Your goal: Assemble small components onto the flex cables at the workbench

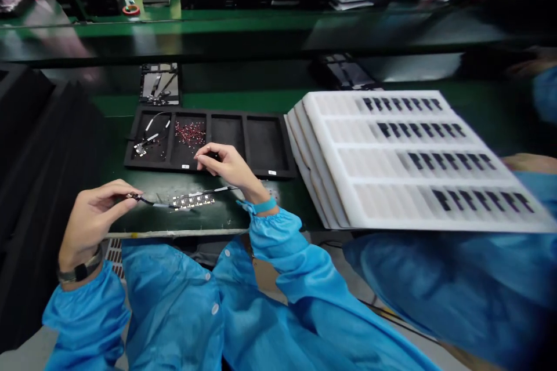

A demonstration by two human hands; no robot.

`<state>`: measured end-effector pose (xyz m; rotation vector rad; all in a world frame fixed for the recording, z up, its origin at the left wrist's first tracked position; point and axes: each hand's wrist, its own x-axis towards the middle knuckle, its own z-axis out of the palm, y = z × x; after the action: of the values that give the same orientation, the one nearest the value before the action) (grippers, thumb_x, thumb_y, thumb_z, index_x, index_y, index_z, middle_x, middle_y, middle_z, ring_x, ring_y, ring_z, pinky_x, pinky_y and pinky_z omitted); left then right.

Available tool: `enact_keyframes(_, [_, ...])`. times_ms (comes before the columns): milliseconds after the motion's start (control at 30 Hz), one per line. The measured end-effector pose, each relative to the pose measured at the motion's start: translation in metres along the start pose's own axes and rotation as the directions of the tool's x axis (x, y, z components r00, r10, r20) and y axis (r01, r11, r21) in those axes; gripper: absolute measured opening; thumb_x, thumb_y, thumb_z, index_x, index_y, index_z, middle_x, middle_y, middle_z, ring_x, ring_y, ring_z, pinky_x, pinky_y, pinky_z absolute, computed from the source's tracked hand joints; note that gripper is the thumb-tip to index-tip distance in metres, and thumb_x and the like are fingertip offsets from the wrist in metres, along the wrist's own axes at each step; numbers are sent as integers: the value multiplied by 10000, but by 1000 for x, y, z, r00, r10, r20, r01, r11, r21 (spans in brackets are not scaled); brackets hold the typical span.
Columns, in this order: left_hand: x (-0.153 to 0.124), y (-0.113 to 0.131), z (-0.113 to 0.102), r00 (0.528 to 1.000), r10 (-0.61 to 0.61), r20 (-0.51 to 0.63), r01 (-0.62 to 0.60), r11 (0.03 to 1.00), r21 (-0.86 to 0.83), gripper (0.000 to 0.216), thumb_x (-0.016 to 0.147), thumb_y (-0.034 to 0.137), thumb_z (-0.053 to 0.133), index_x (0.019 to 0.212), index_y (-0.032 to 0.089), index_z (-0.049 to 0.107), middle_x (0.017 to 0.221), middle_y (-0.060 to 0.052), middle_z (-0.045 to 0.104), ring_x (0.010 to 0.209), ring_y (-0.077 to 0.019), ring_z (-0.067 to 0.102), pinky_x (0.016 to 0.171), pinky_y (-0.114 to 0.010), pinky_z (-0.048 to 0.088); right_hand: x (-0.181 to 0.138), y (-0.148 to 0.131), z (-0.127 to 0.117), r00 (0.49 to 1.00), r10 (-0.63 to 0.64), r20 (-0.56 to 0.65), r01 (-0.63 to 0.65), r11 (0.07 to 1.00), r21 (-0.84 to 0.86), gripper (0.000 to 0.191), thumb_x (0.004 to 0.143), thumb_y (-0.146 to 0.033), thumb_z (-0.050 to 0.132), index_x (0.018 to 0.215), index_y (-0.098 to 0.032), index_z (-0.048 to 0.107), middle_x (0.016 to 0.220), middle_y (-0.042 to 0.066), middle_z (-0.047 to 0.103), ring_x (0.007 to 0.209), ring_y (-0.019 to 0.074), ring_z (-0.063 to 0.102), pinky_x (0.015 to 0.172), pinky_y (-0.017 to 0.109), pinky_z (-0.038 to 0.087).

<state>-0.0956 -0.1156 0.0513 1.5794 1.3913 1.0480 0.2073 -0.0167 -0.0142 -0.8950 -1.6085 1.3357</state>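
Blue smock point(174, 301); black cable point(151, 203) crosswise, rightward

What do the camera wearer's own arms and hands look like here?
Loose, shiny blue sleeves gather near both wrists. The left hand is ungloved, with a dark watch behind it; the right hand is ungloved, with a blue wristband.

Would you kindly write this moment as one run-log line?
left hand: pinching small wired part; right hand: pinched near red pieces in black tray, hold unclear; circuit strip: on bench; white trays: stacked right
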Motion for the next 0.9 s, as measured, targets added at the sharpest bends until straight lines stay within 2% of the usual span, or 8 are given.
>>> enact_keyframes(100, [23, 3, 6, 995, -32, 95, 33, 999, -13, 189, 805, 337, 864, 981, 268, 876, 877, -64, 767, 783, -220, 707, 694, -320, 582, -1, 7, 2, 1000, 25, -4, -25, 999, 34, 325, 963, -502, 685, 988, -178, 686, 828, 30, 749, 551, 100, 472, 542, 259, 407])
enact_keyframes(200, [58, -4, 29, 975, -68, 211, 73, 997, -12, 325, 797, 350, 856, 1108, 252, 860, 847, -43, 754, 753, -196, 688, 698, -302, 558, 0, 15, 5, 1000, 28, -14, -28, 1000, 0, 268, 974, -447, 663, 992, -181, 665, 836, 39, 764, 573, 107, 507, 565, 254, 426])
enact_keyframes(300, [89, -15, 58, 945, -35, 326, 22, 999, 44, 217, 833, 358, 772, 967, 210, 858, 869, -59, 779, 790, -208, 698, 737, -313, 551, 0, 23, 7, 999, 41, -34, -42, 998, -41, 228, 978, -414, 652, 986, -188, 633, 847, 41, 771, 577, 109, 531, 570, 250, 432])
enact_keyframes(367, [103, -23, 74, 928, -3, 372, -26, 997, 73, 224, 852, 370, 722, 906, 192, 848, 895, -76, 797, 808, -218, 705, 747, -322, 544, 1, 28, 6, 998, 51, -23, -52, 998, -28, 216, 973, -406, 654, 989, -197, 605, 873, 36, 775, 554, 104, 528, 559, 253, 436])
enact_keyframes(467, [112, -35, 90, 935, 17, 353, -41, 997, 60, 271, 866, 408, 715, 939, 179, 840, 926, -86, 802, 814, -219, 706, 746, -324, 532, 1, 32, 5, 999, 49, 1, -49, 999, 1, 209, 959, -386, 671, 999, -210, 565, 900, 19, 769, 527, 97, 539, 555, 258, 447])
enact_keyframes(567, [113, -42, 98, 956, 19, 293, -32, 999, 40, 281, 869, 444, 737, 894, 179, 829, 879, -76, 787, 783, -206, 682, 719, -314, 508, 1, 33, 5, 999, 46, -2, -46, 999, -18, 186, 961, -364, 672, 981, -214, 563, 949, 13, 756, 539, 91, 573, 583, 266, 467])
enact_keyframes(767, [110, -42, 105, 969, 24, 247, -44, 996, 78, 263, 855, 432, 760, 922, 191, 842, 815, -38, 760, 611, -144, 516, 600, -291, 405, 0, 31, 6, 998, 50, 40, -48, 998, -32, 226, 950, -338, 700, 1044, -236, 521, 955, -9, 737, 592, 113, 629, 625, 276, 503])
enact_keyframes(900, [110, -42, 106, 968, 34, 249, -54, 996, 74, 228, 862, 402, 732, 864, 195, 828, 820, -38, 775, 669, -170, 585, 652, -303, 449, -2, 29, 5, 994, 88, 62, -86, 996, -28, 272, 932, -313, 720, 1094, -245, 512, 943, -13, 741, 617, 126, 642, 629, 279, 519])
